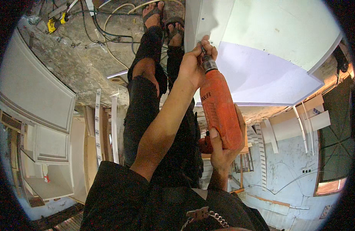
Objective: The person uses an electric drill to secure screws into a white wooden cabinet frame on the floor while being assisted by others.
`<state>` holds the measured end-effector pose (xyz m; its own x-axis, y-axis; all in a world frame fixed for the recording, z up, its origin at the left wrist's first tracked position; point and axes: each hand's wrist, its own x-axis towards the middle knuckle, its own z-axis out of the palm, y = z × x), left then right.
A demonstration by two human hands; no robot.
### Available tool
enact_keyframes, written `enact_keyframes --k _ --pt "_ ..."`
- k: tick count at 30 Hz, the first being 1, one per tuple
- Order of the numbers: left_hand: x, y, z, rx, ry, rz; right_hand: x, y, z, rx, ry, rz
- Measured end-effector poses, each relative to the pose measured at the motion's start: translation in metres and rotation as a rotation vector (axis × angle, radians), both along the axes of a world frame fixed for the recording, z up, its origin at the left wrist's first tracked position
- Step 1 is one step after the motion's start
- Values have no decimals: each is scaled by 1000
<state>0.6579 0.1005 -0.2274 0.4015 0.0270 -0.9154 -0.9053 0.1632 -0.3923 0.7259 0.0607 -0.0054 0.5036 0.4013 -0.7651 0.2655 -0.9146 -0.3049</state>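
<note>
An orange power drill (218,104) with a dark metal chuck points away from me and up toward a white panel. My right hand (223,150) wraps round its rear body and handle, the thumb lying on the near side. At the front, my left hand (191,67) is closed round the dark drill bit (203,49), just beyond the chuck. Its fingertips are close to the pale face of the white panel (285,29); whether they touch it I cannot tell. Small dark marks dot the panel near its left edge. Whether a screw is between the left fingers is hidden.
Dark cables (104,34) lie over the rough floor at the upper left, near a yellow-and-black tool (52,25). White cabinets (42,142) stand on the left. Long white strips (98,127) are beside them. Against the pale blue wall (289,169), more strips lean at right.
</note>
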Motion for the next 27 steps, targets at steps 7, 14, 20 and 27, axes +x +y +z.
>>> enact_keyframes --k 7,14,20,27 --pt "8 -2 -4 21 5 -21 3 7 1 49 -32 55" --pt "2 -6 -8 11 -32 24 -3 14 2 43 29 -214" --pt "3 -5 -5 40 -7 -32 -5 13 0 82 11 -226" --pt "2 -6 -7 86 31 -127 -5 21 1 51 16 -216"
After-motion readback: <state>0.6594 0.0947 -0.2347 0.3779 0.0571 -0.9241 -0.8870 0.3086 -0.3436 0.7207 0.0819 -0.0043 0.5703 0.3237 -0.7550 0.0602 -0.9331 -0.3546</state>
